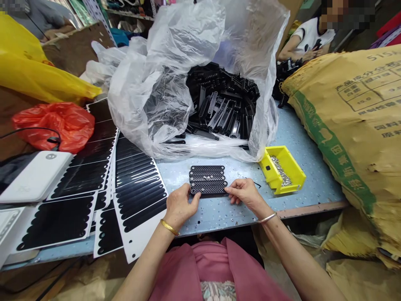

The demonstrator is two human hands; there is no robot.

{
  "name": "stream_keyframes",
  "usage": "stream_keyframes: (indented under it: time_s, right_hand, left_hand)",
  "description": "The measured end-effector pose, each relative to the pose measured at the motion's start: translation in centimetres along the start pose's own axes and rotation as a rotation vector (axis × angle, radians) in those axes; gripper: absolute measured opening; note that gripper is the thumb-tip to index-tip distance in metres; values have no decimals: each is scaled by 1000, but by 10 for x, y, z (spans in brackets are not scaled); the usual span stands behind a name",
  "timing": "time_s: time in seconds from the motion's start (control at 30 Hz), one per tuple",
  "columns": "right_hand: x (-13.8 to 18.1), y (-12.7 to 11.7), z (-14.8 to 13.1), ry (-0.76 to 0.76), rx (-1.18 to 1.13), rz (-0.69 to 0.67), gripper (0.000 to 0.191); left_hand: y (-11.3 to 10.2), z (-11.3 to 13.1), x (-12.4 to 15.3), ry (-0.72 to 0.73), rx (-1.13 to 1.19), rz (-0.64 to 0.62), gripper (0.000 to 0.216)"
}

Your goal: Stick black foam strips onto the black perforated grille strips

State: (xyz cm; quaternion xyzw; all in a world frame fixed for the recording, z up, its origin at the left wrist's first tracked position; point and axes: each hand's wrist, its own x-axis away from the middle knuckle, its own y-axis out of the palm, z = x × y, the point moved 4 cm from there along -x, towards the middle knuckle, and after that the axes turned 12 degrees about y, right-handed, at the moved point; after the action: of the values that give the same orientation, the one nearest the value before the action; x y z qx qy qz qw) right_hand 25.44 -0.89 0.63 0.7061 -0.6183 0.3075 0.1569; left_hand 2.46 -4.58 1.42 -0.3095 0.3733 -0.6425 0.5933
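Note:
Several black perforated plastic strips (207, 173) lie side by side in a row on the blue table in front of me, with small silvery pieces on them. At the row's left end, my left hand (181, 205) is closed on the nearest strips, its thumb along the near edge. My right hand (246, 194) pinches the right end of the same strips between thumb and fingers. To the right stands a yellow bin (283, 171) holding many small silvery metal parts (281, 171). Behind the row, a clear plastic bag (150, 108) gapes open over a heap of black plastic parts (225, 104).
Sheets of black stickers (138, 175) cover the left, beside a white power bank (36, 175) and a red plastic bag (56, 125). A large printed sack (351, 125) leans in at right. Another person (313, 37) sits at the back right. The table's front edge (313, 207) is close.

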Motion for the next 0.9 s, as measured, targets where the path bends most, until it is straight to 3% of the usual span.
stream_keyframes:
  time_s: [0.3, 0.57, 0.73, 0.9]
  right_hand:
    - [-9, -3, -7, 36, 79, -147, 41]
    - [-6, -1, -7, -7, 90, -127, 40]
    - [-4, -1, -6, -17, 87, -123, 40]
    - [-7, -2, -7, -6, 87, -132, 39]
  left_hand:
    - [1, -2, 0, -16, 23, 8, 24]
    - [-4, 8, -8, -133, -60, -10, 43]
    - [-3, 11, -10, -152, -115, -43, 39]
    - [-6, 0, -9, -162, 28, -26, 33]
